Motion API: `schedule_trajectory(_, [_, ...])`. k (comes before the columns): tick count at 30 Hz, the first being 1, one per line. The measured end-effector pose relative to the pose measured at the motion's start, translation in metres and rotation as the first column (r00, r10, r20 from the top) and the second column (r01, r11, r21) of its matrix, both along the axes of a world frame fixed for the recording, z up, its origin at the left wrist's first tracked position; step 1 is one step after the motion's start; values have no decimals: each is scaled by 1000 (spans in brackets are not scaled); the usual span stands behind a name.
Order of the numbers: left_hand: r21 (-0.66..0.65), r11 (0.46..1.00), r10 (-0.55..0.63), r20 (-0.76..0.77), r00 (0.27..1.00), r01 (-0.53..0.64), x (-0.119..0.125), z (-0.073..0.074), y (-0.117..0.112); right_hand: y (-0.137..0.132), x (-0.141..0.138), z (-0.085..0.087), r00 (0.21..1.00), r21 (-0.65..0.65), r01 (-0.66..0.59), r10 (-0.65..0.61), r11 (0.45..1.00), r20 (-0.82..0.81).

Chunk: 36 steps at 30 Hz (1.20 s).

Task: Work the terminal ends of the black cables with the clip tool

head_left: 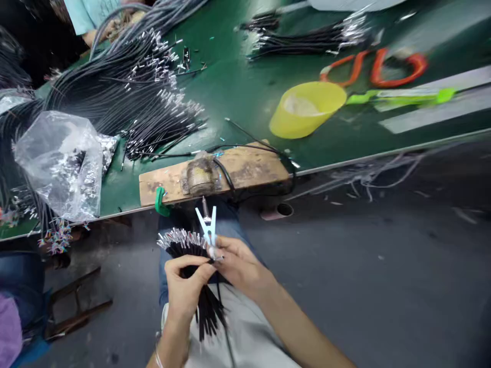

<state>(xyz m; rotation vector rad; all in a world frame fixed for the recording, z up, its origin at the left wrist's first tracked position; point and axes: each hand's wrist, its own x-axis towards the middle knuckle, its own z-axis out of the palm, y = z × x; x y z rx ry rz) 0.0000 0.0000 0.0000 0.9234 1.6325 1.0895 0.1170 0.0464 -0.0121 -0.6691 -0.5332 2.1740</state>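
Note:
My left hand is closed round a fanned bundle of black wires with silver metal tips, held over my lap. My right hand is closed on a small light-blue plier-like tool that points up, and its fingertips pinch one wire's tip against the left hand's fingers. Just above both hands, a wooden block with a grey metal fixture sits at the near edge of the green table, with a black cable looped over it.
Large heaps of black tipped wires cover the table's left. A clear plastic bag of metal tips lies at the left edge. A yellow bowl, orange-handled tools and a green-ended tool lie right. Another person's arm shows at top left.

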Motion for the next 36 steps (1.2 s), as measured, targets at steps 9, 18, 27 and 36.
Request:
schedule_trajectory(9, [4,999,-47,55,997,47,-6,-7,-2,1,2,-21,993,104,-52,41,993,106])
schedule_trajectory(18, [100,994,-44,-23,999,46,-4,11,1,19,5,-13,977,9,136,-135,991,165])
schedule_trajectory(27, [221,975,56,-125,991,-27,-3,35,7,50,-14,17,989,71,130,-124,989,-77])
schedule_trajectory(36, [272,962,68,-213,975,-8,7,44,26,48,-13,21,993,64,92,-86,994,-86])
